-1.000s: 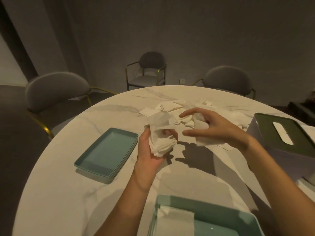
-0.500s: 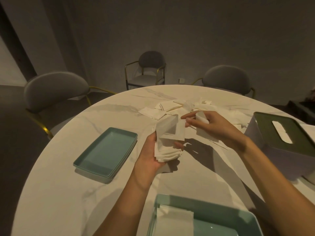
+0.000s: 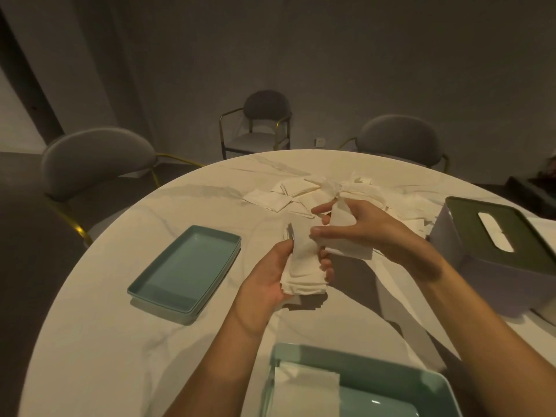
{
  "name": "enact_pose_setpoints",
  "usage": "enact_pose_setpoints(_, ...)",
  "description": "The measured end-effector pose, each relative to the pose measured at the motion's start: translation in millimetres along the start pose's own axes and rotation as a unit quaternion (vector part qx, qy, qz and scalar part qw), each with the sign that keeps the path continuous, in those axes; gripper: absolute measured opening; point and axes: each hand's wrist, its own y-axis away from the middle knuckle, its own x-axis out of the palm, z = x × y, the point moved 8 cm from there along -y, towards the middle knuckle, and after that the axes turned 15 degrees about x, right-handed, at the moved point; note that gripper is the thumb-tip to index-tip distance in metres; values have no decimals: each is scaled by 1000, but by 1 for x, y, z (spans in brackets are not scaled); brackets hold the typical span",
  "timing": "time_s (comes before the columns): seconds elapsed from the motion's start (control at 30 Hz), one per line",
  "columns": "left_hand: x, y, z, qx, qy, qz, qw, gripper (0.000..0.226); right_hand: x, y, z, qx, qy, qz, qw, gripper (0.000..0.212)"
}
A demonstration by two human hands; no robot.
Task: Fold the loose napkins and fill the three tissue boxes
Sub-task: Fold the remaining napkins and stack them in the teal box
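Napkin stack [image 3: 302,266] upright in left hand [image 3: 272,281], fingers curled round it, above table [image 3: 120,341] centre. Single napkin [image 3: 343,233] pinched in right hand [image 3: 364,230], just right of stack, touching its top edge. Loose napkins [image 3: 304,191] beyond, far side. Tissue box [image 3: 496,251] right.

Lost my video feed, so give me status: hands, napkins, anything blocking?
Left hand grips folded napkin stack. Right hand pinches one napkin beside it. Lidded tissue box at right, nothing blocking.
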Motion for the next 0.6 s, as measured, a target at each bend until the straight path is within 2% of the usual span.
enact_pose_setpoints(0.1, 5, 0, 3, -26, -3, 38, 999, 45, -1, 2, -2, 14, -33, -9, 999, 33)
enact_pose_setpoints(0.17, 3, -4, 0, -6, 8, 26, 1000, 53, -4, 3, -2, 12, -58, -26, 998, 26)
enact_pose_setpoints(0.23, 0, -9, -5, 28, 15, 10, 999, 61, -8, 2, -3, 21, -58, -48, 997, 29)
enact_pose_setpoints(0.3, -2, -13, -11, 63, 6, -12, 998, 49, -12, 2, -3, 38, -49, -43, 997, 37)
enact_pose_setpoints(0.37, -6, -16, -17, 90, -4, -29, 996, 33, -18, 6, 0, 34, -64, -7, 997, 45)
enact_pose_setpoints(0.47, -6, -17, -23, 116, -27, -45, 992, 23, -19, 18, 10, 7, -113, 82, 990, 59)
enact_pose_setpoints(0.53, -10, -17, -25, 125, -31, -60, 990, 27, -17, 20, 10, 8, -131, 117, 984, 66)
enact_pose_setpoints(0.6, -10, -17, -26, 128, -46, -66, 989, 39, -11, 18, 7, 22, -110, 118, 987, 62)
